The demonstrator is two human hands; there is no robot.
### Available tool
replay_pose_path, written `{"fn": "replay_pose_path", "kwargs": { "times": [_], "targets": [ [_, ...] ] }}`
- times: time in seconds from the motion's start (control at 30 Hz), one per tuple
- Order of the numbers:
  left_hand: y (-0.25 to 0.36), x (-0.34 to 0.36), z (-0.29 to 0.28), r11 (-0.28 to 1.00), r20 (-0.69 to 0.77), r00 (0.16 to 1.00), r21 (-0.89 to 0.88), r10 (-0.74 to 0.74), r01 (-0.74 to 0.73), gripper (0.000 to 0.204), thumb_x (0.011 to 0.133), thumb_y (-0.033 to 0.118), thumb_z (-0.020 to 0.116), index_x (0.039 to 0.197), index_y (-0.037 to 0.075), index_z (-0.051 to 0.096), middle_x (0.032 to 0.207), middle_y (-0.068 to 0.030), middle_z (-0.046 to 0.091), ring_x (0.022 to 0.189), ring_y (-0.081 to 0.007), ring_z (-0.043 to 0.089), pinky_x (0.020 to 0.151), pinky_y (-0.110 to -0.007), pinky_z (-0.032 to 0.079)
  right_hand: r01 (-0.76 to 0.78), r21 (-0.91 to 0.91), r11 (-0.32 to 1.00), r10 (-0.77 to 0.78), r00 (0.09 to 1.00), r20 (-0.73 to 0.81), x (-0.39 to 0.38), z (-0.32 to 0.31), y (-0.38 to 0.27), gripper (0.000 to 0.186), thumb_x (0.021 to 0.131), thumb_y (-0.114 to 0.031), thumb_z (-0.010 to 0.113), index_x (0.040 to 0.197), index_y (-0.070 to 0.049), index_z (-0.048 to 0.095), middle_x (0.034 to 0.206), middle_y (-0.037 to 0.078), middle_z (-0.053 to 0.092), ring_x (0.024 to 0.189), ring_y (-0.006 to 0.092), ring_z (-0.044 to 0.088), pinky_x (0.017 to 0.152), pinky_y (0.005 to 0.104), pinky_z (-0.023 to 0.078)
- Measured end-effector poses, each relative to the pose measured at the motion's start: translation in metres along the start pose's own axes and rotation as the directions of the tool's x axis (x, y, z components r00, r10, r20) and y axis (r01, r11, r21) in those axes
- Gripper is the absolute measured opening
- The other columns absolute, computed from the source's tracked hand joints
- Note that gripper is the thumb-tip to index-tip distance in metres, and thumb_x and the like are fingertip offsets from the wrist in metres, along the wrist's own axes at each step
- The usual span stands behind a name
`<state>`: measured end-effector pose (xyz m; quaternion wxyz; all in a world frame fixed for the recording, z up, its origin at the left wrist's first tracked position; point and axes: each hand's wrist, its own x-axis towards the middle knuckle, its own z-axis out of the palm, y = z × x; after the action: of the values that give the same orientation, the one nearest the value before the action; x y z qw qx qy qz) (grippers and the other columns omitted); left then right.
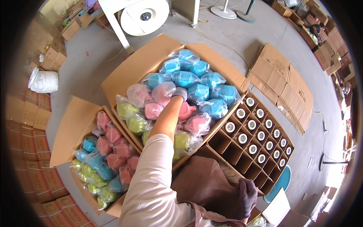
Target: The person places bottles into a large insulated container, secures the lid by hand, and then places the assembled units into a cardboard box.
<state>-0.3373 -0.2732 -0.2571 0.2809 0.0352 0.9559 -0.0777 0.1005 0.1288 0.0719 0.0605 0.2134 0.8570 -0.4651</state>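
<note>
My left hand (pixel 180 93), in a grey glove, reaches down into a large open carton (pixel 141 56). It is among clear-bagged plastic pieces: a pink bagged piece (pixel 163 93) lies beside it on the left, a blue bagged piece (pixel 198 93) on the right. Its fingers are hidden, so a hold cannot be made out. Below the hand lies another pink piece (pixel 186 111); yellow-green bagged pieces (pixel 137 123) fill the near side. My right hand (pixel 247 198), in a dark glove, is closed near the front edge of a divided carton (pixel 264 184); whatever it may hold is hidden.
Several white-topped round items (pixel 251 125) stand in the divided carton's cells. A smaller carton (pixel 75 119) of bagged pieces adjoins on the left. Flattened cardboard (pixel 283 83) lies on the floor at right; a machine with a white reel (pixel 145 17) stands beyond. Stacked boxes (pixel 32 143) line the left.
</note>
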Motion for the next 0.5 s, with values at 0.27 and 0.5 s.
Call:
{"fn": "replay_pose_path", "kwargs": {
  "times": [0.27, 0.5],
  "targets": [
    [0.031, -0.094, -0.097, 0.973, -0.115, 0.968, -0.02, 0.225, -0.229, 0.038, 0.089, 0.038, 0.066, 0.112, 0.01, 0.076, 0.115, -0.0159, 0.074, 0.109, -0.0307, 0.071, 0.094, -0.043, 0.054, -0.041, -0.182, 0.982, 0.019, 0.992, -0.123, 0.013, 0.014, -0.022, 0.015, 0.09, -0.008, 0.062, 0.096, 0.001, 0.072, 0.093, 0.011, 0.071, 0.088, 0.0214, 0.066, 0.08, 0.0314, 0.05],
    [-0.116, -0.111, -0.138, 0.854, -0.429, 0.859, -0.519, -0.278, 0.017, 0.022, 0.09, 0.016, 0.06, 0.102, 0.004, 0.074, 0.106, -0.0209, 0.073, 0.098, -0.0369, 0.071, 0.082, -0.044, 0.055, -0.009, -0.22, 0.975, -0.014, 0.994, -0.105, 0.02, 0.009, 0.001, 0.013, 0.088, -0.005, 0.063, 0.096, 0.002, 0.072, 0.093, 0.012, 0.071, 0.087, 0.0227, 0.067, 0.082, 0.033, 0.051]
  ]
}}
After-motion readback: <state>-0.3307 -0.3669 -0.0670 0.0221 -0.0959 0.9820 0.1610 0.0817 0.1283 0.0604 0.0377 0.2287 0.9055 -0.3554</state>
